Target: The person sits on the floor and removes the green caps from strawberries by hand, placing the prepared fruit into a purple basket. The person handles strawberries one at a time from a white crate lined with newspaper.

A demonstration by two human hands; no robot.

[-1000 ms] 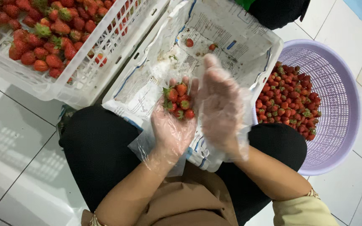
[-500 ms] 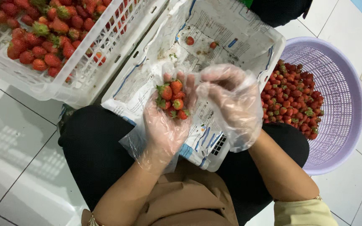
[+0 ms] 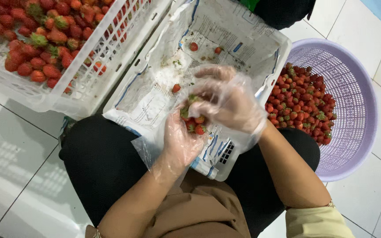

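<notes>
Left hand (image 3: 180, 140) – palm up, cupped (thin clear glove) | right hand (image 3: 228, 102) – gloved, fingers curled down over left palm | forearms bare, converging.

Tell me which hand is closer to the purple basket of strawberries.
Right. The right hand is beside the purple basket's near rim, over the paper-lined crate; the left hand, cupping strawberries, sits farther away.

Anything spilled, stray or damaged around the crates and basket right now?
Three loose strawberries lie on the paper lining of the nearly empty middle crate, with green bits scattered about. Nothing has spilled on the floor. The left hand cups a few berries; the right hand picks at them.
</notes>
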